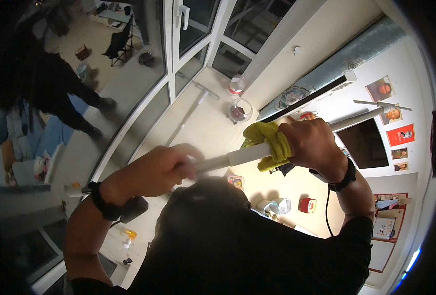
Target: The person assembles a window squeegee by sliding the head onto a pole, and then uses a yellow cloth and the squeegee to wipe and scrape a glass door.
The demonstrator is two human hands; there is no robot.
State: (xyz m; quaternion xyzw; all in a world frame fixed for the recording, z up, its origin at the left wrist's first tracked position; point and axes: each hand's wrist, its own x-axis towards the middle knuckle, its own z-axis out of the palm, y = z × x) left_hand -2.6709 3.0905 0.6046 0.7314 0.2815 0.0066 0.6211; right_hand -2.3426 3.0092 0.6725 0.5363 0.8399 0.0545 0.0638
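A light grey and white pole (249, 154) slants across the view in front of me, with a T-shaped head (385, 106) at its upper right end. My right hand (314, 147) is closed round the pole together with a yellow-green cloth (267, 142), which wraps the shaft and bunches up beside the fingers. At the pole's lower left end is my left hand (166, 167), its fingers curled about the shaft and blurred by motion. Both wrists wear black bands. The dark top of a head and a black shirt fill the lower middle.
White-framed windows (170, 70) with reflections run along the left. On the pale ledge are a long-handled squeegee (192, 116), a round glass bowl (240, 110) and a clear container (236, 84). A yellow-topped spray bottle (129, 239) stands lower left. A patterned curtain (302, 88) hangs at right.
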